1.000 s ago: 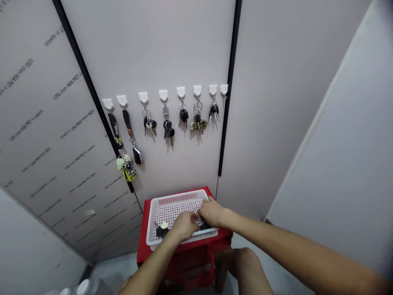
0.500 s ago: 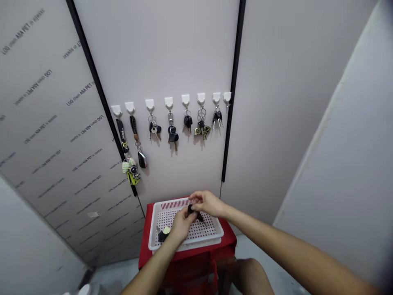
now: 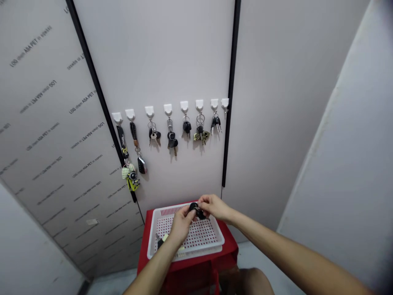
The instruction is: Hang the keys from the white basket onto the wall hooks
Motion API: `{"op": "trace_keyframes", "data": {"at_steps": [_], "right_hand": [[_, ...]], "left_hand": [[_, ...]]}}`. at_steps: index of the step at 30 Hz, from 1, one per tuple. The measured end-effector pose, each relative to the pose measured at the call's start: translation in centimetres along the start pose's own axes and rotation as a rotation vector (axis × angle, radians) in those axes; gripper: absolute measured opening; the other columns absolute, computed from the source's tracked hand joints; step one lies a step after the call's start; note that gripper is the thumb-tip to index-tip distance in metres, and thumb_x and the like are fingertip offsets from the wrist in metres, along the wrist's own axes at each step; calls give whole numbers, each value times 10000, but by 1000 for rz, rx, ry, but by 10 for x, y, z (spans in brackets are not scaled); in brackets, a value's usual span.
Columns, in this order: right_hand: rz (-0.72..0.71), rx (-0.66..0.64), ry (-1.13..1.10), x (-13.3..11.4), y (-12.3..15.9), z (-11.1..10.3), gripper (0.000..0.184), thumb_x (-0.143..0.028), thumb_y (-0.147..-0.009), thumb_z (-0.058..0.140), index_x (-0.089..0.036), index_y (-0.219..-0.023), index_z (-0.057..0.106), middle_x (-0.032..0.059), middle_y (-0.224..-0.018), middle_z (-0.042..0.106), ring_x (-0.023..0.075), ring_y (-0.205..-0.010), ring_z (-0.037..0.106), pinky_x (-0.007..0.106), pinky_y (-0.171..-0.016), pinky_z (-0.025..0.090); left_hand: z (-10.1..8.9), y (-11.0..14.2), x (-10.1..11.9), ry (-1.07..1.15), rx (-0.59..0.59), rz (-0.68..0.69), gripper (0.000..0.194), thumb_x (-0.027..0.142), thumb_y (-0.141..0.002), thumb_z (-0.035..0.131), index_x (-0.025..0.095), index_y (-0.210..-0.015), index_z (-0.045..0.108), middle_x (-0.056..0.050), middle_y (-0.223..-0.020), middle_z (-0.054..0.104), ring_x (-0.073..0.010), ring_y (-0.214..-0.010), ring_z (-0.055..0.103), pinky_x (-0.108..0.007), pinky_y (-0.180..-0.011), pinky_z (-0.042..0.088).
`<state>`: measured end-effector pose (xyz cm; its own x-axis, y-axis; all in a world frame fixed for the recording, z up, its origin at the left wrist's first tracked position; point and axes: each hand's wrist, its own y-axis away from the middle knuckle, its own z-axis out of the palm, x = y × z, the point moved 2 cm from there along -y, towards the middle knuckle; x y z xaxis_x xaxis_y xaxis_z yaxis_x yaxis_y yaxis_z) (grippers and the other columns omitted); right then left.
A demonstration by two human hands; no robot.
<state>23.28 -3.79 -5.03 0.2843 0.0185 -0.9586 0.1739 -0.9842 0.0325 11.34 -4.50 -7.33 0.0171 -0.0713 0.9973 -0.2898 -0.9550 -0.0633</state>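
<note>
Over the basket's [image 3: 204, 247] far right part, the left hand [image 3: 181, 224] pinches black keys [image 3: 194, 207] that the right hand's [image 3: 215, 208] closed fingertips also touch, so a slack fingertip hold could drop them.

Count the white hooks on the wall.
8 in a row, from the left: first hook holds a black strap, second a braided strap, third, fourth, fifth, sixth and seventh key bunches; eighth is by the right-hand black strip.
</note>
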Motion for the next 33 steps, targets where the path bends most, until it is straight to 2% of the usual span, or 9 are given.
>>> {"op": "trace_keyframes", "data": {"at_steps": [3,6,10,13,16,19,24,28,33], "right_hand": [[-55,88,-58,-19,2,-15,87,-217,-613,421,-140,-572,418,-70,-373,411,32,-333,372,161,-373,318],[-152,202,-53,-48,4,-39,90,-220,-604,438,-139,-569,424,-71,-387,412,32,-348,380,167,-395,329],[-322,347,65,-92,6,-73,86,-217,-592,462,-133,-575,460,-59,-412,437,38,-384,402,173,-427,347],[-444,472,94,-124,5,-97,72,-207,-582,477,-135,-586,479,-53,-438,456,41,-400,417,177,-440,366],[-513,614,44,-151,-1,-123,58,-194,-580,482,-137,-585,487,-50,-447,456,41,-399,418,175,-429,374],[-512,745,7,-173,-8,-150,41,-171,-590,477,-136,-591,499,-42,-452,461,42,-401,424,171,-417,376],[-460,862,66,-198,-23,-180,57,-157,-600,481,-133,-617,529,-19,-495,501,45,-420,449,170,-427,385],[-387,915,211,-203,-37,-187,84,-144,-590,490,-131,-647,550,-14,-512,526,51,-437,476,174,-463,397],[-319,1009,299,-197,-48,-193,133,-105,-592,455,-125,-681,552,-6,-526,537,63,-469,504,180,-495,404]], "left_hand": [[0,-7,9,-40,-2,58,215,214,-619,418,115,-771,534,-5,-620,537,-74,-527,442,-202,-536,355],[3,-18,32,-157,26,184,223,219,-649,383,117,-775,538,-27,-670,550,-94,-598,470,-227,-602,375],[19,-32,90,-406,84,491,268,167,-654,378,159,-897,490,-43,-896,515,-106,-744,477,-233,-664,383],[39,-42,137,-588,68,691,343,121,-643,376,180,-976,435,-43,-985,475,-108,-807,467,-239,-702,381],[57,-53,174,-762,84,783,389,123,-637,390,166,-1024,391,-56,-1021,460,-128,-859,451,-263,-758,361],[71,-63,200,-919,102,821,386,140,-644,384,171,-1028,381,-54,-1040,448,-148,-903,431,-281,-784,346],[80,-65,216,-1063,82,825,360,184,-664,370,188,-1024,378,-46,-1023,446,-155,-909,428,-277,-778,349],[78,-60,212,-1098,58,819,344,201,-658,382,189,-1001,397,-46,-1001,454,-164,-908,424,-288,-771,356],[67,-55,202,-1104,41,800,344,188,-642,396,188,-985,412,-41,-1003,453,-153,-873,443,-282,-744,374]]}}
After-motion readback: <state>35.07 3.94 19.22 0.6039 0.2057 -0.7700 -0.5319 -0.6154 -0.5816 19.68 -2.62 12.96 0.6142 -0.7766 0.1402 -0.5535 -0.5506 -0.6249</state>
